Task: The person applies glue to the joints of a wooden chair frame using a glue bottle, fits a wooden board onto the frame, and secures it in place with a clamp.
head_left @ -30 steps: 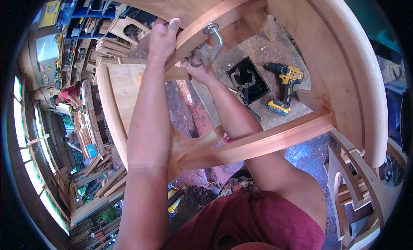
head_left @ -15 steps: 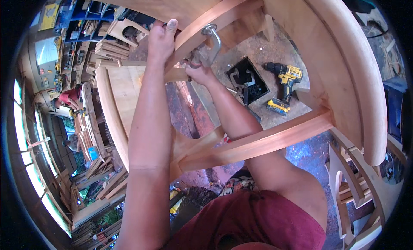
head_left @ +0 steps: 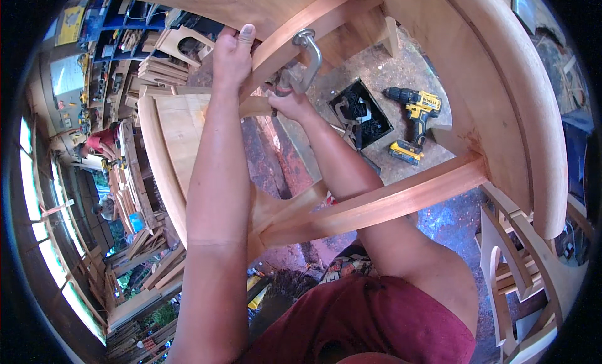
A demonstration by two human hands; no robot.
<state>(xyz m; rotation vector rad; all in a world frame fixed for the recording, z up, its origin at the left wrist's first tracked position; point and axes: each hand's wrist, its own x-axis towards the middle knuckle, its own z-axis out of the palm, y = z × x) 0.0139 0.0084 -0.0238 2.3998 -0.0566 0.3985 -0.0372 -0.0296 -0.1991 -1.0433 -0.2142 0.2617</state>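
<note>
While right grip (head_left: pixel 290 104) clasps clamp (head_left: pixel 312 62), left grip (head_left: pixel 232 60) closure unclear; crossbar (head_left: pixel 373 205) overlaps right arm (head_left: pixel 338 160), drill (head_left: pixel 416 109) nearby.

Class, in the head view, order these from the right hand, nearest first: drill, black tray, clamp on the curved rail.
1. Clamp: at the right hand
2. Black tray: to the hand's right
3. Drill: farther right, past the tray

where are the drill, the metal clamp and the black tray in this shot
Drill (head_left: pixel 418 121): head view, on its handle.
Metal clamp (head_left: pixel 315 62): head view, on its curved frame.
Black tray (head_left: pixel 377 106): head view, on its upper-right rim.
</note>
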